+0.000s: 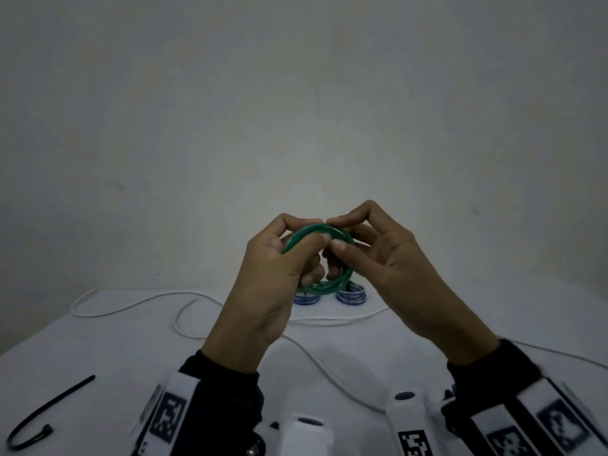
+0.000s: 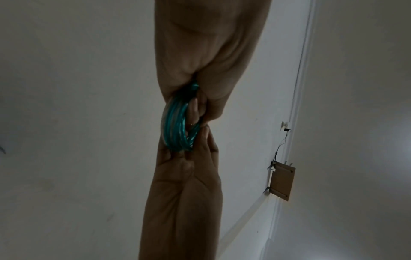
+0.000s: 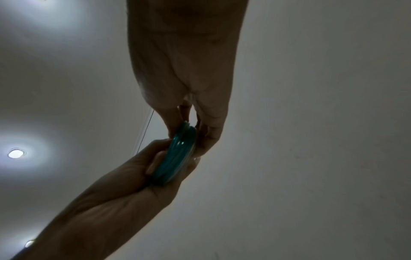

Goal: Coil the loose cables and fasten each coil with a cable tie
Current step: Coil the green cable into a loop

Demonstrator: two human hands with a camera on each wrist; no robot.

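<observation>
Green cable coil (image 1: 317, 258) hangs upright above the table (image 1: 98, 340), gripped by the left hand (image 1: 273, 278) on its left arc and pinched by the right hand (image 1: 388, 258) at its top. A black cable tie (image 1: 49, 409) lies well apart at the near left, nearer the left hand, which I judge must reach for it.

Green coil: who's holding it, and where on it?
Both hands. Left hand grips the green coil's left side, fingers curled round the loops; right hand pinches its upper right rim, thumb in front.

Head view: from my head, forward and down over the table (image 1: 98, 340). 2 wrist views: close, facing upward; all 3 share my green coil (image 1: 317, 260).
</observation>
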